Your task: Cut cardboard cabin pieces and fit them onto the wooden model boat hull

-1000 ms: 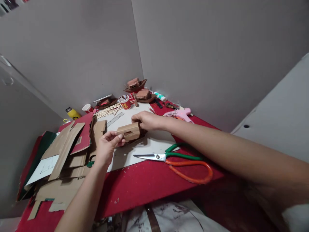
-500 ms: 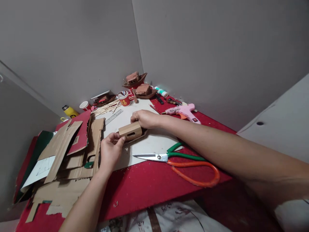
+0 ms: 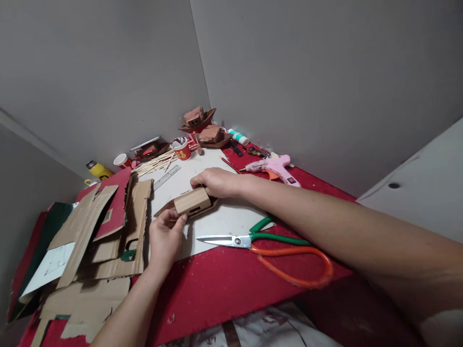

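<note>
A small cardboard model boat is between my hands over the white board (image 3: 220,219). Its light-brown cabin (image 3: 191,200) has a curved roof and a slot-shaped window, and sits on a darker hull (image 3: 161,207). My left hand (image 3: 167,235) pinches the near left end of the cabin between thumb and fingers. My right hand (image 3: 216,182) is closed at the far right end; its fingertips are partly hidden behind the cabin. Just nearer to me lie scissors (image 3: 238,242) with one green and one orange handle, blades pointing left.
Cardboard pieces (image 3: 85,241) are piled on the left. A ruler (image 3: 166,178), wooden sticks (image 3: 154,164) and a red paper cup (image 3: 182,149) stand beyond my hands. Brown model boats (image 3: 213,135) sit at the back corner. A pink glue gun (image 3: 277,166) lies right, behind my forearm.
The boat has tilted a little, and more of its hull's left tip shows. Both hands keep their hold. The whole view has shifted slightly.
</note>
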### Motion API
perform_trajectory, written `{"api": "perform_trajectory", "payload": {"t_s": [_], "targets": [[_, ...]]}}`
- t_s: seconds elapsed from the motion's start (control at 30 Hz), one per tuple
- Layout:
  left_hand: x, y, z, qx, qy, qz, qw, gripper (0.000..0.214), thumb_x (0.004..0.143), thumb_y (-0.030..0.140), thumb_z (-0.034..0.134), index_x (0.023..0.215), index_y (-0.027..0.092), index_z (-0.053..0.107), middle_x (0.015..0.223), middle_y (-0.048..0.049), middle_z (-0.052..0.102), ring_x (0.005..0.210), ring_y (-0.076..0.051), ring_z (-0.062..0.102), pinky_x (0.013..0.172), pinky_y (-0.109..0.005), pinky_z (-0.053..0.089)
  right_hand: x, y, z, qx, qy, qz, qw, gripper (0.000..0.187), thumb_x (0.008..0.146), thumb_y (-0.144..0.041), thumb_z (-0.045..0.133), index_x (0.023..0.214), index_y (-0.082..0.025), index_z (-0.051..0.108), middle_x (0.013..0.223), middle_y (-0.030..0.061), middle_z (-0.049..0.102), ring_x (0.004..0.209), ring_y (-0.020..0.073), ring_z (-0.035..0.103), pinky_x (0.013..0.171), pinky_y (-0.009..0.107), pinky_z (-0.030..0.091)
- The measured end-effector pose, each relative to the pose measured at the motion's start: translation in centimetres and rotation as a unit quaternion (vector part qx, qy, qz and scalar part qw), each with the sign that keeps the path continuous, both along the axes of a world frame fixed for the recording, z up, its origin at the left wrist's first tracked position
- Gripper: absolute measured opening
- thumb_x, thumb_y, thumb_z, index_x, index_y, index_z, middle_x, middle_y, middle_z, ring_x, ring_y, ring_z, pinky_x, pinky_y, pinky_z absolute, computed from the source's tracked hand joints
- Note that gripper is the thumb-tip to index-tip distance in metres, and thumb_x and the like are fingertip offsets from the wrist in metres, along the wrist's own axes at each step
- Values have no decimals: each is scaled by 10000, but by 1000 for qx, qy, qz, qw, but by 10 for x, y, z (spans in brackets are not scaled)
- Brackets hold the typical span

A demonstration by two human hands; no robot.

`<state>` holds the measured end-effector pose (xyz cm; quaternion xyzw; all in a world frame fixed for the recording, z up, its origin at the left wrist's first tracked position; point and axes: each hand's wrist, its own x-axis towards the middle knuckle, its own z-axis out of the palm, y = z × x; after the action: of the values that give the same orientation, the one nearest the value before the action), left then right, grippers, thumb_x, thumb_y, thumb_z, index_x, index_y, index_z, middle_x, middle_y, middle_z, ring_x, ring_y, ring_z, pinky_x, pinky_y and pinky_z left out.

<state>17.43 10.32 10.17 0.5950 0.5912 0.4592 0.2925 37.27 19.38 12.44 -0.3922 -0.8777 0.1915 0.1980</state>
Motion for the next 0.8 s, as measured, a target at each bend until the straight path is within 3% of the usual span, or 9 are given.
{"api": "perform_trajectory", "payload": {"t_s": [0.13, 0.4, 0.63, 0.8], "targets": [[2, -3, -5, -8, -27, 2, 1000, 169, 694, 285, 726, 675, 159, 616, 615, 17, 621, 538, -106, 547, 512, -190, 404, 0, 4, -2, 3, 0, 20, 1000, 295, 665, -32, 508, 818, -184, 708, 753, 23, 677, 693, 170, 534, 580, 258, 291], [16, -11, -5, -48, -69, -8, 996, 250, 717, 312, 679, 723, 211, 451, 600, 68, 585, 326, -63, 426, 335, -183, 344, 0, 8, -6, -10, 28, 49, 998, 260, 631, -14, 488, 747, -169, 662, 647, -15, 581, 635, 147, 494, 558, 251, 280], [11, -8, -10, -50, -30, -49, 997, 185, 725, 263, 684, 812, 181, 543, 531, 87, 512, 349, -59, 401, 346, -160, 310, -1, 10, -10, -10, 50, 59, 997, 243, 643, 6, 500, 735, -160, 652, 646, -1, 597, 629, 151, 509, 561, 252, 322], [8, -4, -15, 22, 36, -65, 997, 122, 767, 175, 618, 886, 172, 593, 597, 65, 563, 381, -63, 420, 376, -166, 335, -1, 15, -18, 30, 71, 54, 996, 383, 678, 28, 503, 980, -136, 672, 797, 49, 681, 696, 171, 581, 616, 246, 417]]}}
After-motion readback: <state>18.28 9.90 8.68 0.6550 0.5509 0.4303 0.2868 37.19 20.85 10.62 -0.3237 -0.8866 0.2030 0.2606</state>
